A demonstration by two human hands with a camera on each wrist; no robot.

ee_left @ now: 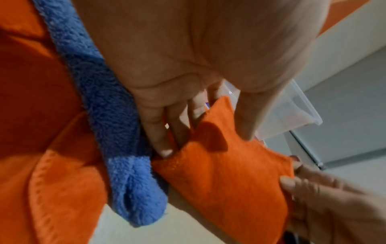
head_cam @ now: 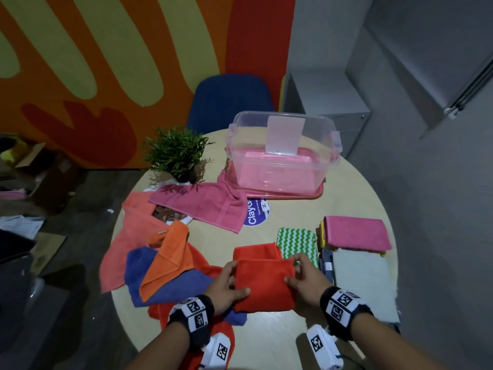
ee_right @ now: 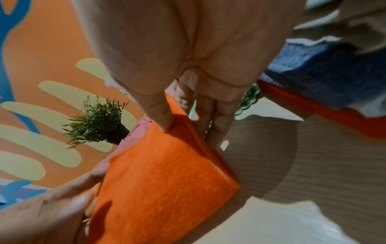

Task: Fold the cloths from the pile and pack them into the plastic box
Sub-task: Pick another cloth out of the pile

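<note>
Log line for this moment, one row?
fold in progress | left hand grips red cloth | right hand pinches its other edge | plastic box open

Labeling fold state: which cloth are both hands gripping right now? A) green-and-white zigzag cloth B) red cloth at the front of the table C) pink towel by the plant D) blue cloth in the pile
B: the left hand and right hand pinch opposite edges of the red cloth, while the others lie untouched on the table.
</note>
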